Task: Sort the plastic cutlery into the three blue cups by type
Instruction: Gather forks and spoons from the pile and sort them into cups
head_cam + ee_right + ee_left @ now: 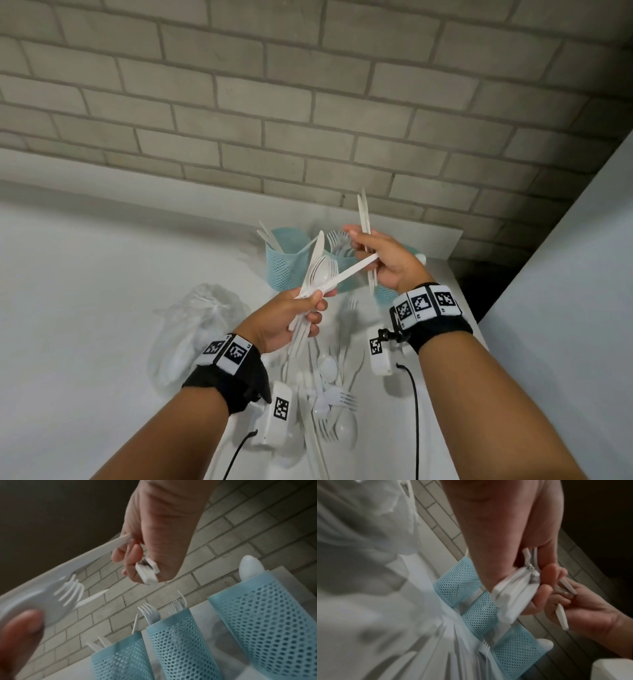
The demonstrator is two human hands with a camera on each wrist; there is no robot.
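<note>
My left hand (317, 305) grips a bundle of white plastic cutlery (318, 270) of spoons, forks and a knife, held above the table. My right hand (359, 246) holds two knives (363, 212) upright, and its fingers also pinch the end of a long white piece (356, 268) that sticks out of the bundle. Behind the hands stand three blue mesh cups. The left cup (120, 658) has knives in it, the middle cup (175, 642) has forks, and the right cup (260, 608) has a spoon (250, 568). In the head view my right hand hides part of the right cup.
Loose white cutlery (329, 394) lies in a heap on the white table (85, 291) under my wrists. A crumpled clear plastic bag (202, 318) lies to the left of it. A grey brick wall (308, 102) rises just behind the cups, and a white panel (565, 274) closes the right side.
</note>
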